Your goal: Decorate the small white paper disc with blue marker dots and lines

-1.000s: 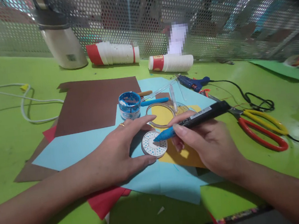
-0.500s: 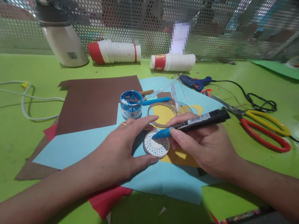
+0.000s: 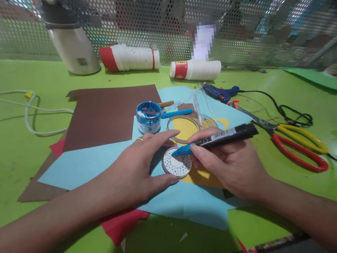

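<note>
A small round white disc, marked with black lines and blue dots, lies over sheets of blue and yellow paper. My left hand grips its edge between thumb and fingers. In my right hand is a black marker with a blue tip end, its point at the upper part of the disc. Just beyond stand an open jar of blue paint and a ring of tape. A yellow dotted disc lies partly behind my right hand.
Scissors with red and yellow handles lie right, near a blue glue gun with a black cord. Brown paper is at left. Stacked paper cups and a white, dark-topped container stand along the perforated screen.
Very little differs. Both hands keep their hold, and the marker tip stays on about the same part of the disc; the whole view has shifted slightly.
</note>
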A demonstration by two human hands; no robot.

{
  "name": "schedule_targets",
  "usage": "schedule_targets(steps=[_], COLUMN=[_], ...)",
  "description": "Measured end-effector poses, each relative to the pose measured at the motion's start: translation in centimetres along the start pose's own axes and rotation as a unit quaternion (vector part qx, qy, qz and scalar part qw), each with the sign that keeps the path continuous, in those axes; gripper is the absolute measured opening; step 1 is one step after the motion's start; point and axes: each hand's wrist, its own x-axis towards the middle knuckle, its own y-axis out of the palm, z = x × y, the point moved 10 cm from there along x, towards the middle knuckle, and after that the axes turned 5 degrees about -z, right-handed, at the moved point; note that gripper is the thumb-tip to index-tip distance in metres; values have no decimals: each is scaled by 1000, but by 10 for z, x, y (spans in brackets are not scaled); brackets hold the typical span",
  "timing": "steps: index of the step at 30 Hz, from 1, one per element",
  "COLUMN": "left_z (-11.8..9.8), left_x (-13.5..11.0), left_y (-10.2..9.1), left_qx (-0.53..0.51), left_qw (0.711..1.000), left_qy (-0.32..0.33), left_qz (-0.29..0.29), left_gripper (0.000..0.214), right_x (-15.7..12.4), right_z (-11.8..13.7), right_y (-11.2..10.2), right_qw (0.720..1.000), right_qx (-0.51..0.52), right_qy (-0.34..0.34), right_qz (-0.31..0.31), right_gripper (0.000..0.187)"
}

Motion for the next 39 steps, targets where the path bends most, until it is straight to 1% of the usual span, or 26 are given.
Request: schedule_targets(steps=[6,10,17,21,26,30,35,37,39], left_z=[1,1,2,3,2,3,4,4,3], left_x=[1,0,-1,0,0,-1,-1,0,0], left_y=[1,1,0,0,0,-1,0,0,0], left_qx=[6,14,21,22,25,28,28,26,22], left_qw=[1000,1000,1000,1000,1000,1000,1000,1000,1000], left_qy=[-6,-3,-6,-5,-1,-1,-1,0,1], left_qz=[3,5,1,-2,-5,-7,-8,-8,-7], left_gripper=[74,75,75,75,75,75,74,74,74], right_x=[1,2,5,5,5,5,5,4,2], right_z=[4,9,15,18,20,20,17,18,22], right_y=[-4,-6,-9,-8,-8,-9,-7,-9,-16], right_qw=[999,998,995,995,994,993,994,994,991], right_qx=[-24,-51,-58,-46,-60,-67,-53,-50,-50], right_qy=[2,-18,-39,-44,-49,-52,-49,-50,-57], right_qz=[-33,-46,-78,-76,-76,-83,-79,-85,-111], right_gripper=[7,6,5,5,6,7,7,6,5])
